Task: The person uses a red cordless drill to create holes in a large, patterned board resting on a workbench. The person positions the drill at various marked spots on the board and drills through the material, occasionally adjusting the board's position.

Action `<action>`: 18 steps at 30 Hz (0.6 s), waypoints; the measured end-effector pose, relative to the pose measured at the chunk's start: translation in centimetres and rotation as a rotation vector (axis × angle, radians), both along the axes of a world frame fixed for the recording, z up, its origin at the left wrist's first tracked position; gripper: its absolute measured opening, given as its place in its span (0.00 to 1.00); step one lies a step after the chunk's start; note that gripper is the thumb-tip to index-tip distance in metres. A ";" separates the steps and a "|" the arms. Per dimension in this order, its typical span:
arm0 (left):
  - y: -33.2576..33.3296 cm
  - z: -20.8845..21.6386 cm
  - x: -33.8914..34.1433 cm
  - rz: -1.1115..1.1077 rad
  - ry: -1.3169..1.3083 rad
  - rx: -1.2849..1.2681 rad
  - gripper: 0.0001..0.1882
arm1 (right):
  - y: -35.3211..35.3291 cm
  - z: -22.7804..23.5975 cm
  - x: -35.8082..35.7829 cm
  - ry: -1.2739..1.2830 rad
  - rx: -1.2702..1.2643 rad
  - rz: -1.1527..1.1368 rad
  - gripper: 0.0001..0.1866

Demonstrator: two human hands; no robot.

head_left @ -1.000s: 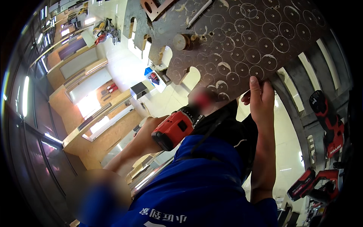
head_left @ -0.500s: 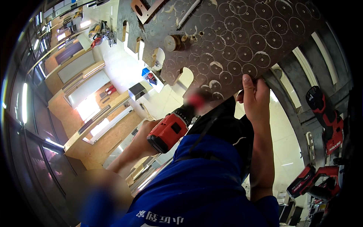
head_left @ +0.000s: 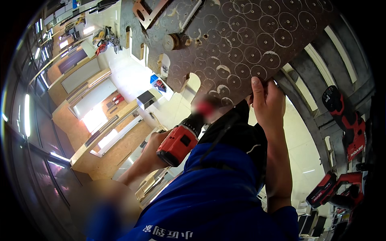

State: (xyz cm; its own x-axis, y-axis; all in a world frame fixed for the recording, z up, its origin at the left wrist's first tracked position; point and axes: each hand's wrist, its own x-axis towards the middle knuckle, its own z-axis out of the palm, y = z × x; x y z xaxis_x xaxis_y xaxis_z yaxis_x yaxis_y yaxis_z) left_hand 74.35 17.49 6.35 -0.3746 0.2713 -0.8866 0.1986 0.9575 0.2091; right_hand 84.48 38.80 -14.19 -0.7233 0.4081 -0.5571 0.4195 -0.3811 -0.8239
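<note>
Two hands [head_left: 156,147] [head_left: 268,102], one held drill [head_left: 176,145]

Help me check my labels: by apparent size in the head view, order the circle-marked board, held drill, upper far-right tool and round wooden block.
1. Circle-marked board
2. Held drill and upper far-right tool: too alike to rank
3. Round wooden block

the drill [head_left: 177,145] is red and black, the brown board [head_left: 237,60] patterned with pale overlapping circles.
</note>
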 end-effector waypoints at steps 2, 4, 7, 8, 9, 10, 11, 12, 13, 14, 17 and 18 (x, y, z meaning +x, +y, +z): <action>0.0 0.1 0.0 -0.006 0.008 -0.002 0.12 | -0.1 -0.1 0.0 0.001 0.057 0.011 0.20; 0.0 0.3 -0.2 -0.015 0.014 -0.003 0.12 | 0.1 0.0 0.1 -0.024 0.053 0.024 0.20; 0.1 0.3 -0.2 -0.030 0.020 0.006 0.12 | -0.2 -0.4 0.1 0.004 0.075 -0.003 0.21; 0.0 0.2 -0.1 -0.036 0.026 0.006 0.12 | -0.3 -0.5 0.2 0.022 0.087 -0.019 0.21; 0.0 0.3 -0.2 -0.039 0.027 0.005 0.12 | -0.3 -0.5 0.1 0.023 0.071 -0.019 0.19; 0.0 0.2 -0.1 -0.040 0.030 0.006 0.11 | -0.2 -0.3 0.0 0.026 0.053 -0.018 0.17; 0.1 0.3 -0.1 -0.036 0.030 0.005 0.11 | 0.0 -0.1 0.0 0.028 0.034 -0.017 0.15; 0.3 0.4 0.0 -0.031 0.030 0.004 0.11 | 0.2 0.1 -0.1 -0.010 0.004 0.007 0.15; 1.0 0.5 0.0 -0.029 0.039 0.028 0.11 | 0.5 0.3 -0.1 -0.049 -0.023 0.030 0.15; 1.1 0.4 0.0 -0.036 0.048 0.034 0.11 | 0.5 0.4 -0.1 -0.088 -0.052 0.053 0.15; 1.0 0.3 0.3 -0.061 0.071 0.021 0.11 | 0.1 0.1 -0.1 -0.001 0.024 -0.005 0.15; 0.9 0.3 0.3 -0.061 0.071 0.017 0.11 | 0.1 0.0 0.0 0.006 0.020 -0.010 0.15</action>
State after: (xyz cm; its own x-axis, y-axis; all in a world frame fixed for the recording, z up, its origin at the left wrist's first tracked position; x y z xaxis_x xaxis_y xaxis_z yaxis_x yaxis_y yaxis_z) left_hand 74.67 18.35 6.62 -0.4184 0.3101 -0.8537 0.2717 0.9396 0.2082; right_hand 84.44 38.94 -14.14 -0.7222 0.4265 -0.5446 0.4108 -0.3690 -0.8337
